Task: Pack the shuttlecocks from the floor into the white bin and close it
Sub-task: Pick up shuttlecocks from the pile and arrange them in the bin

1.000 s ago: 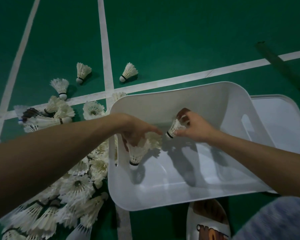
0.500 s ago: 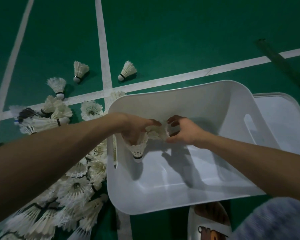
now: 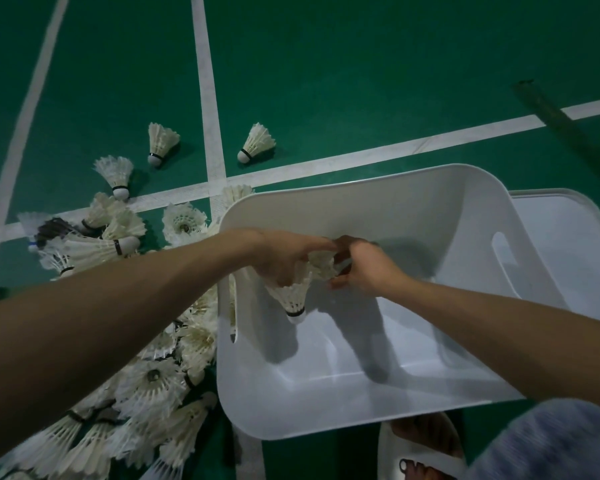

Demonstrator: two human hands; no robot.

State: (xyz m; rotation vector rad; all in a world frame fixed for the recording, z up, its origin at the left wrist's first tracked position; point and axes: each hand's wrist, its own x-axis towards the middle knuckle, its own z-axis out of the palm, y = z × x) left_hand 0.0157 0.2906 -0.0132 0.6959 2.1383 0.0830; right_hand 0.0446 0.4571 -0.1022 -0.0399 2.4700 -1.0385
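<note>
Gripping: left hand curled round white shuttlecocks above the bin, one hanging cork-down beneath the palm.
Right hand: the right hand meets the left over the bin, fingers pinched on the feathered edge of a shuttlecock between the two hands.
Hidden: how many shuttlecocks the left hand has cannot be told, since the fingers cover most of the bunch; the meeting fingertips are dim and partly overlapped.
Shuttlecocks: white feather skirts, dark band, pale cork tip; several look frayed.
Bin: white, open, tilted toward the camera, with a slot handle in each side wall; only shadows of the arms show on its bare floor.
Lid: the lid lies flat just beside the bin on the right, cut off by the frame edge.
Pile: a heap of shuttlecocks lies on the green floor against the bin's left wall, partly behind the left forearm and cut off at the bottom.
Strays: three loose ones lie farther off near the white lines.
Foreground: a sandalled foot shows below the bin, beside a blurred patch of fabric.
</note>
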